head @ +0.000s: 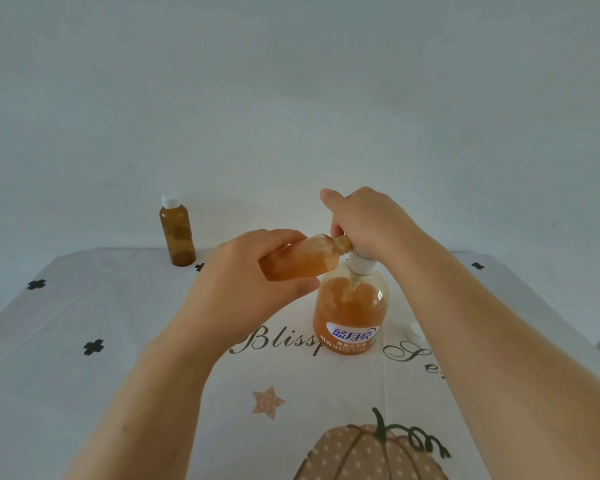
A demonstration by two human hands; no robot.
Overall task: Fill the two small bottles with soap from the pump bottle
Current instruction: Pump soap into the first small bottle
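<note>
Left hand [250, 275] grips one small bottle [302, 261]; right hand [368, 220] clasps one pump bottle [350, 313]; second bottle [178, 237] apart.

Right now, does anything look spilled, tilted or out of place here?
No spill shows. Only the small bottle in the left hand is tilted, its mouth at the nozzle of the pump bottle under the right hand. That suits filling.

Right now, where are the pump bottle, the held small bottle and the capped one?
pump bottle [350, 311], head view, orange body.
held small bottle [307, 259], head view, tilted side.
capped small bottle [178, 237], head view, brown body.
</note>
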